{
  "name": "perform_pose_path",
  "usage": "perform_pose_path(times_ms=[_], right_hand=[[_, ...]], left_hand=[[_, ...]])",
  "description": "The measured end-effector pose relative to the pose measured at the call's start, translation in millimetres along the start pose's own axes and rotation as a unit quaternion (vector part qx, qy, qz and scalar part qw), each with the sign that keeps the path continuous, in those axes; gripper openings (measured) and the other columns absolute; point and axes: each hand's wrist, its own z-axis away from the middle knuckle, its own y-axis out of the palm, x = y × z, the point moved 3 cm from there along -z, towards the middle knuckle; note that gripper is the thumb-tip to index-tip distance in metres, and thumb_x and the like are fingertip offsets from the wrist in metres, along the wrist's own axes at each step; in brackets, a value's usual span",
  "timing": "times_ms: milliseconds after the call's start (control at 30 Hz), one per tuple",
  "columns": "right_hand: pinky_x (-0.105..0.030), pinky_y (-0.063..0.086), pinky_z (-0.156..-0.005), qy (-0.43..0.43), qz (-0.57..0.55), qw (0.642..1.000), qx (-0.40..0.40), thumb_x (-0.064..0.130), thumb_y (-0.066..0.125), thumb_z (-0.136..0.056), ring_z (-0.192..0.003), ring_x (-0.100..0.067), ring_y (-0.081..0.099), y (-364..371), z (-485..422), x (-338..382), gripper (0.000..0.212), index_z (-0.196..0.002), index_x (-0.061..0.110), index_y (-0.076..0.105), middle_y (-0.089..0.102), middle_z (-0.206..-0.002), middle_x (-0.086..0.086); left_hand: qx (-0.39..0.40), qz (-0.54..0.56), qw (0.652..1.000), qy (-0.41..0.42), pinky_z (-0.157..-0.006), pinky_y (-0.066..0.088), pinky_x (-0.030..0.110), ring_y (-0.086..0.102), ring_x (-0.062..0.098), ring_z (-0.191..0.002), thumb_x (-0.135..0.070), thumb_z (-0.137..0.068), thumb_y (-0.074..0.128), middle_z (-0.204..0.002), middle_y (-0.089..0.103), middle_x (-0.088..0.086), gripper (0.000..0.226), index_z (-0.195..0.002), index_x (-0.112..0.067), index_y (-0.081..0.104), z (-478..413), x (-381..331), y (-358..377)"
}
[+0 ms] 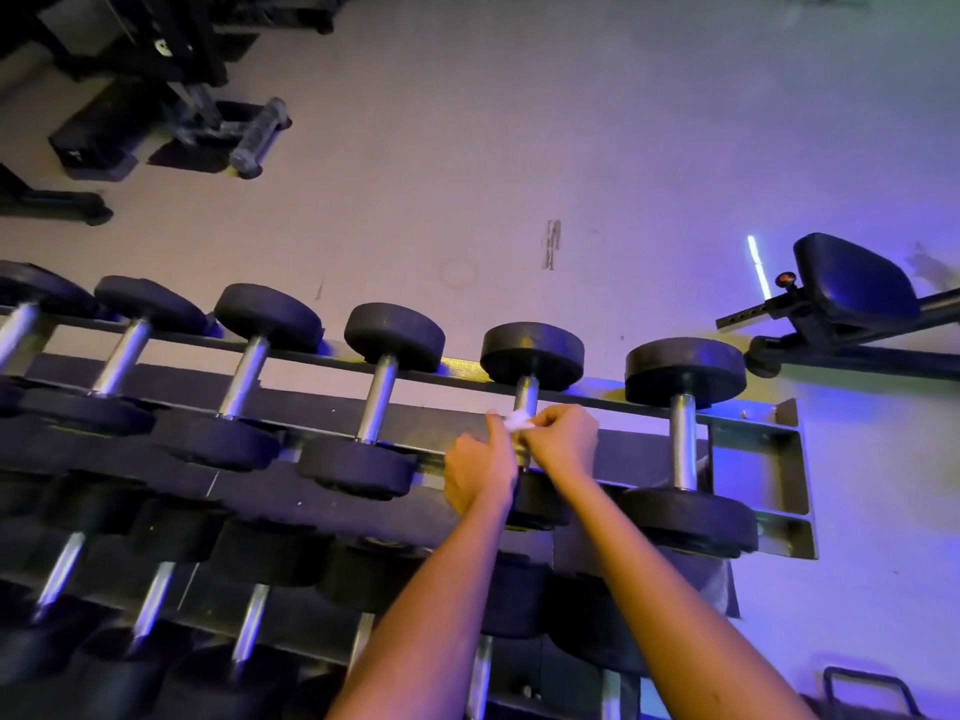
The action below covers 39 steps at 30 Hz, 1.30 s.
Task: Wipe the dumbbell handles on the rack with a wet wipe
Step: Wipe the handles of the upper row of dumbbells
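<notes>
While my left grip (pixel 480 470) and right grip (pixel 563 439) meet over the top row of the grey steel rack (pixel 753 439), the small crumpled white wet wipe (pixel 516 421) sits between them, pinched by the curled fingers of both. It lies against the bright metal handle (pixel 525 393) of the black round-headed dumbbell (pixel 532 356) second from the rack's right end. The wipe is bunched into a little wad, mostly hidden by my fingers, and my hands cover the handle's lower half.
</notes>
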Motion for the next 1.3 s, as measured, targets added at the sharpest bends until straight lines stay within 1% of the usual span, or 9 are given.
perform_pose_path(times_ms=[133, 367, 567, 733, 833, 933, 1067, 1200, 1300], right_hand=[[-0.023, 0.033, -0.053, -0.045, -0.026, 0.997, -0.062, 0.016, 0.074, -0.075, -0.064, -0.024, 0.056, -4, -30, 22, 0.011, -0.066, 0.012, 0.07, 0.062, -0.06, -0.007], [-0.031, 0.04, -0.058, -0.036, -0.03, 0.998, -0.038, 0.031, 0.079, -0.073, -0.063, -0.027, 0.052, 2, -17, 7, 0.031, -0.061, 0.008, 0.062, 0.058, -0.06, -0.008], [-0.032, 0.047, -0.064, 0.017, -0.027, 0.999, 0.012, 0.032, 0.082, -0.069, -0.069, -0.027, 0.061, 0, 18, -19, 0.027, -0.058, 0.012, 0.066, 0.068, -0.067, -0.011], [-0.027, 0.033, -0.055, -0.017, -0.039, 0.998, -0.04, 0.018, 0.072, -0.074, -0.062, -0.025, 0.051, 3, -6, 8, 0.021, -0.058, 0.013, 0.059, 0.059, -0.062, -0.006], [-0.031, 0.04, -0.054, -0.046, -0.055, 0.995, -0.075, 0.008, 0.066, -0.075, -0.064, -0.027, 0.052, 4, -25, 25, 0.014, -0.063, 0.009, 0.059, 0.058, -0.066, -0.01], [-0.035, 0.049, -0.059, -0.037, -0.078, 0.992, -0.094, 0.014, 0.07, -0.076, -0.069, -0.028, 0.058, 9, -32, 27, 0.011, -0.068, 0.008, 0.065, 0.063, -0.072, -0.011], [-0.025, 0.035, -0.058, -0.014, -0.108, 0.988, -0.112, 0.028, 0.074, -0.08, -0.068, -0.023, 0.056, 10, -24, 12, 0.022, -0.071, 0.009, 0.068, 0.065, -0.073, -0.009], [-0.027, 0.042, -0.055, -0.016, -0.062, 0.994, -0.087, 0.02, 0.072, -0.079, -0.068, -0.028, 0.06, 4, -23, 7, 0.02, -0.064, 0.009, 0.065, 0.063, -0.065, -0.011], [-0.029, 0.041, -0.056, -0.026, 0.003, 1.0, -0.007, 0.027, 0.077, -0.073, -0.062, -0.026, 0.055, -4, -13, 6, 0.028, -0.056, 0.01, 0.063, 0.063, -0.062, -0.015]], left_hand=[[-0.006, -0.005, 1.0, 0.0, -0.07, 0.045, 0.032, 0.061, 0.027, -0.088, -0.066, -0.091, 0.037, -0.1, 0.067, 0.009, 0.06, -0.095, -0.013, 0.067, 0, -1, -1], [-0.008, -0.005, 1.0, 0.001, -0.064, 0.04, 0.03, 0.057, 0.022, -0.081, -0.066, -0.09, 0.038, -0.097, 0.067, 0.006, 0.059, -0.095, -0.015, 0.067, 0, 0, 0], [-0.004, 0.006, 1.0, 0.006, -0.063, 0.047, 0.03, 0.06, 0.018, -0.076, -0.068, -0.089, 0.037, -0.087, 0.067, 0.003, 0.058, -0.084, -0.018, 0.067, -2, 3, 5], [-0.014, 0.001, 1.0, 0.002, -0.064, 0.041, 0.029, 0.059, 0.022, -0.082, -0.067, -0.089, 0.039, -0.094, 0.067, 0.005, 0.058, -0.09, -0.017, 0.068, -1, 1, 2], [-0.014, 0.0, 1.0, 0.0, -0.067, 0.039, 0.03, 0.057, 0.022, -0.084, -0.064, -0.091, 0.041, -0.098, 0.066, 0.006, 0.056, -0.095, -0.014, 0.067, 0, 0, 1], [-0.01, 0.003, 1.0, -0.004, -0.065, 0.04, 0.03, 0.057, 0.02, -0.082, -0.064, -0.091, 0.041, -0.095, 0.066, 0.005, 0.055, -0.094, -0.014, 0.067, 0, 0, 1], [-0.005, 0.009, 1.0, -0.009, -0.063, 0.042, 0.029, 0.061, 0.02, -0.082, -0.065, -0.09, 0.041, -0.094, 0.068, 0.005, 0.056, -0.093, -0.015, 0.067, 1, 0, 2], [-0.01, 0.002, 1.0, -0.009, -0.065, 0.041, 0.029, 0.06, 0.021, -0.083, -0.065, -0.09, 0.041, -0.095, 0.067, 0.005, 0.057, -0.094, -0.015, 0.068, 2, -2, 0], [-0.005, 0.008, 1.0, -0.009, -0.062, 0.039, 0.028, 0.058, 0.021, -0.078, -0.064, -0.09, 0.042, -0.09, 0.067, 0.005, 0.055, -0.085, -0.015, 0.066, 3, -2, 0]])
